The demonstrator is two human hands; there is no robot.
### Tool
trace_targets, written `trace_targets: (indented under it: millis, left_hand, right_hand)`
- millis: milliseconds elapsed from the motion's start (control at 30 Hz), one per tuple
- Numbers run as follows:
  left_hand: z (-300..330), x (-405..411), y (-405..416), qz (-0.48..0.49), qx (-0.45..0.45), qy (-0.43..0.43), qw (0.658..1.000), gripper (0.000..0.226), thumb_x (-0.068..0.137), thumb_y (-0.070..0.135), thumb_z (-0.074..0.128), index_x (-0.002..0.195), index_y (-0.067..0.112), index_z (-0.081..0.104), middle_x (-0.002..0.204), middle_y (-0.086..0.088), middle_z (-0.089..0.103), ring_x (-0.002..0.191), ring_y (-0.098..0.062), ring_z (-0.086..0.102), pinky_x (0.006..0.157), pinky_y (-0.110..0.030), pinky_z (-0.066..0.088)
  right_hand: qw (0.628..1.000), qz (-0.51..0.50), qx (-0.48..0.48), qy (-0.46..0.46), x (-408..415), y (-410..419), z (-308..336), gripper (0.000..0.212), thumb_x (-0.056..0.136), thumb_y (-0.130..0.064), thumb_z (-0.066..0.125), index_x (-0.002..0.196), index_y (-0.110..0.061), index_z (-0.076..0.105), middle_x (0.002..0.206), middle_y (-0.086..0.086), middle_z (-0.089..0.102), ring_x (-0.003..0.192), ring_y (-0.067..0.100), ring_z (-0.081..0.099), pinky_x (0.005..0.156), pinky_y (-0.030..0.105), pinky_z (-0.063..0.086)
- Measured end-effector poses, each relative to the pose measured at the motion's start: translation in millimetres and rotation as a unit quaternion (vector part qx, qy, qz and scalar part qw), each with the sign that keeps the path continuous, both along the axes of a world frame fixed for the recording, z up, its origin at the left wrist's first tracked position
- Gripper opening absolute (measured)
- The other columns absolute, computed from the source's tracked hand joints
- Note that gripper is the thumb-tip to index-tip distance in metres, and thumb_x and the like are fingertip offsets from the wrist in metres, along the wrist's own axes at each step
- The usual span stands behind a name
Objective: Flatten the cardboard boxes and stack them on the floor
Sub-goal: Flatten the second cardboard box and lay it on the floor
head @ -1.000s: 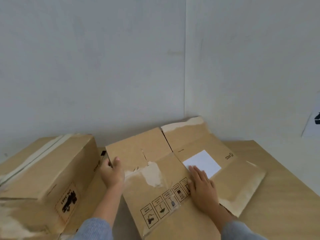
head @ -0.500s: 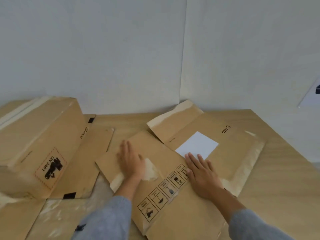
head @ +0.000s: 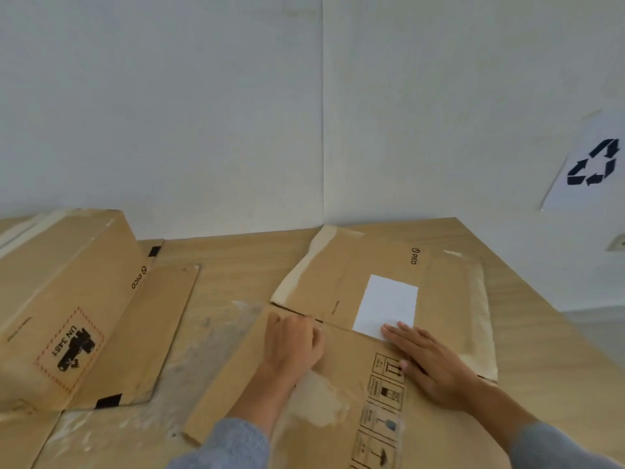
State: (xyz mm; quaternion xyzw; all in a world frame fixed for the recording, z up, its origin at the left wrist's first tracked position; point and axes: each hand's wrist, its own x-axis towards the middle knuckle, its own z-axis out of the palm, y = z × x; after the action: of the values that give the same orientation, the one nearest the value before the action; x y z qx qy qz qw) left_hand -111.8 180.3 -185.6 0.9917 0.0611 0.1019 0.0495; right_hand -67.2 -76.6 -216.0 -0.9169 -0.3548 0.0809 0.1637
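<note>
Flattened PICO box [head: 355,384] lies at floor's right side, near wall corner; unflattened box [head: 64,299] left. Right hand [head: 436,363] presses flat, fingers together; left hand [head: 292,343] knuckles curled, pressing. Risk: creased panels springing up if released

White wall [head: 203,113] with corner seam; recycling sign [head: 590,164] on right wall; socket [head: 617,242] below it.
</note>
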Motion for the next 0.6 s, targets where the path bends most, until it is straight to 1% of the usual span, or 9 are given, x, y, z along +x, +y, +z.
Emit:
trace_targets:
  millis: [67,133,167,233,300,367,433,500,600]
  left_hand:
    - [-7.4,9.4,-5.3,-0.002,-0.015,-0.022,1.000,0.029,0.088,0.028,0.036,0.090,0.016,0.063,0.090,-0.003,0.069,0.086,-0.021,0.061,0.089,-0.033,0.041]
    - [-19.4,22.0,-6.1,-0.037,-0.069,-0.027,0.997,0.038,0.091,0.030,0.038,0.121,0.013,0.053,0.121,-0.006,0.061,0.115,-0.023,0.053,0.102,-0.034,0.038]
    - [-25.0,27.7,-4.8,-0.060,-0.090,0.004,0.994,0.050,0.092,0.035,0.032,0.136,0.012,0.039,0.140,-0.005,0.047,0.132,-0.023,0.040,0.111,-0.035,0.029]
    - [-34.8,34.2,-0.8,-0.085,-0.093,0.070,0.990,0.070,0.086,0.049,0.005,0.148,0.021,0.014,0.158,0.004,0.016,0.146,-0.015,0.012,0.118,-0.035,0.008]
    - [-40.2,32.1,-1.1,-0.071,-0.082,0.080,0.991,0.079,0.076,0.051,-0.007,0.148,0.025,0.015,0.158,0.007,0.014,0.146,-0.012,0.010,0.119,-0.036,0.008]
    - [-40.7,19.1,-10.0,-0.035,-0.066,0.045,0.996,0.072,0.079,0.046,0.010,0.138,0.020,0.042,0.146,0.001,0.044,0.135,-0.018,0.040,0.109,-0.041,0.032]
    - [-31.4,7.6,-21.5,0.005,-0.023,-0.011,1.000,0.049,0.076,0.038,0.031,0.101,0.016,0.067,0.101,-0.002,0.071,0.092,-0.024,0.067,0.078,-0.038,0.050]
    - [-28.8,-1.7,-20.7,0.027,0.002,-0.054,0.998,0.030,0.074,0.032,0.037,0.075,0.016,0.063,0.070,0.000,0.065,0.063,-0.023,0.061,0.062,-0.032,0.042]
    - [-33.9,-7.5,-3.3,0.067,-0.027,-0.094,0.993,0.026,0.077,0.028,0.033,0.074,0.014,0.055,0.072,-0.002,0.059,0.067,-0.025,0.058,0.063,-0.034,0.040]
  right_hand:
    - [0.999,-0.011,0.040,0.011,2.7,-11.3,1.5,0.065,0.084,-0.069,0.011,0.142,-0.039,0.012,0.153,-0.017,0.019,0.143,0.000,0.013,0.119,0.028,0.014]
    - [0.995,-0.057,0.077,-0.005,10.0,-12.3,1.3,0.064,0.085,-0.056,0.019,0.144,-0.031,0.021,0.153,-0.008,0.029,0.141,0.009,0.028,0.117,0.032,0.026]
    - [0.991,-0.094,0.090,-0.017,15.6,-9.7,1.6,0.068,0.083,-0.053,0.016,0.145,-0.026,0.025,0.152,-0.005,0.031,0.140,0.013,0.031,0.116,0.032,0.027]
    - [0.980,-0.165,0.102,-0.034,25.3,-2.4,2.9,0.072,0.084,-0.053,0.013,0.146,-0.019,0.025,0.154,-0.001,0.028,0.143,0.017,0.024,0.118,0.032,0.021]
    - [0.976,-0.211,0.056,-0.026,31.0,1.6,1.3,0.060,0.095,-0.042,0.020,0.149,-0.016,0.015,0.158,0.001,0.017,0.146,0.017,0.010,0.120,0.037,0.011]
    - [0.976,-0.219,0.005,-0.015,29.2,2.5,-5.6,0.057,0.098,-0.039,0.020,0.149,-0.016,0.009,0.159,-0.001,0.010,0.147,0.016,0.003,0.120,0.036,0.004]
    - [0.984,-0.177,-0.018,-0.030,28.5,2.0,-6.1,0.067,0.091,-0.049,0.010,0.149,-0.018,0.009,0.159,-0.003,0.010,0.147,0.013,0.004,0.120,0.032,0.002]
    - [0.993,-0.117,-0.017,-0.017,33.8,2.4,-3.4,0.072,0.086,-0.053,0.008,0.149,-0.019,0.013,0.158,-0.004,0.013,0.146,0.011,0.006,0.118,0.030,0.002]
    - [0.997,-0.074,0.014,0.022,52.8,14.6,3.1,0.066,0.089,-0.048,0.024,0.148,-0.017,0.019,0.157,0.000,0.019,0.146,0.015,0.013,0.120,0.033,0.007]
